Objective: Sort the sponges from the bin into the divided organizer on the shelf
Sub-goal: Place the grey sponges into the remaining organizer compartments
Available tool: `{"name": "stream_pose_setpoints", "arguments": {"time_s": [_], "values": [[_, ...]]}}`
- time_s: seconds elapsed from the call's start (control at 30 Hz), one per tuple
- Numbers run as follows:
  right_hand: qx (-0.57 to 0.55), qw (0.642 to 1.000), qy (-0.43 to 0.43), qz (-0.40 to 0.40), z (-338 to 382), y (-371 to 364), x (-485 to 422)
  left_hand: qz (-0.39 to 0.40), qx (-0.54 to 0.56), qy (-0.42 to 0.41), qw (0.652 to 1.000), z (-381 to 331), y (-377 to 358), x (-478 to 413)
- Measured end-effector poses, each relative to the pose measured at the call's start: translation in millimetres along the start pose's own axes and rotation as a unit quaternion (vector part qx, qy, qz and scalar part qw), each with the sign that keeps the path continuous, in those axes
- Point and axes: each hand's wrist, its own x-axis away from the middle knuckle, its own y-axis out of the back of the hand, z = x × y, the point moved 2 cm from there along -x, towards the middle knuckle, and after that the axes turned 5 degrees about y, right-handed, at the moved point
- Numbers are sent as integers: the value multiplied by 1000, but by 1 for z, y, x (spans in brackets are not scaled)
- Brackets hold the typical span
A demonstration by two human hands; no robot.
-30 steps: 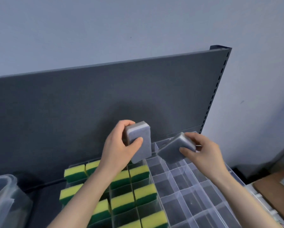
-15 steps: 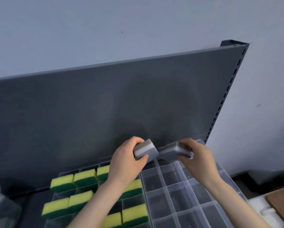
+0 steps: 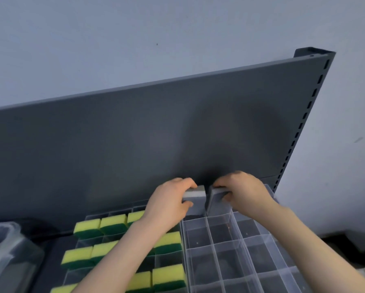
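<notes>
Pale wall (image 3: 113,39) up top, with the shelf's dark grey back panel (image 3: 135,134) filling the middle. At 8 o'clock sits the corner of a clear bin (image 3: 6,250), contents not readable. The clear divided organizer (image 3: 211,246) spreads across the bottom: yellow-green sponges (image 3: 88,228) fill cells at 7 o'clock, while the cells at 5 o'clock show bare bottoms. Right at 6 o'clock, two grey sponges stand on end, side by side, long axes near vertical, lower ends down at the back-row cells. The left grip (image 3: 168,204) clasps the left grey sponge (image 3: 195,196), fingers over its top. The right grip (image 3: 247,193) clamps the right grey sponge (image 3: 216,197).
</notes>
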Motion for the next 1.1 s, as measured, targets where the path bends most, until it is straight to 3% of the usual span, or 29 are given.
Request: {"name": "stream_pose_setpoints", "arguments": {"time_s": [0.2,0.43,0.67,0.93,1.1], "values": [[4,1000,-3,9,-2,-5,-4,76,8,51,996,12,-17,0],[-18,999,-12,33,-1,-37,-2,47,-94,30,994,7,-35,0],[-55,998,-36,-7,-5,-56,9,19,-123,52,991,3,-42,6],[-79,997,6,-1,-12,-47,15,32,-120,54,991,-3,-32,15],[-123,991,17,-58,-10,-27,25,-73,-101,102,987,0,2,37]]}}
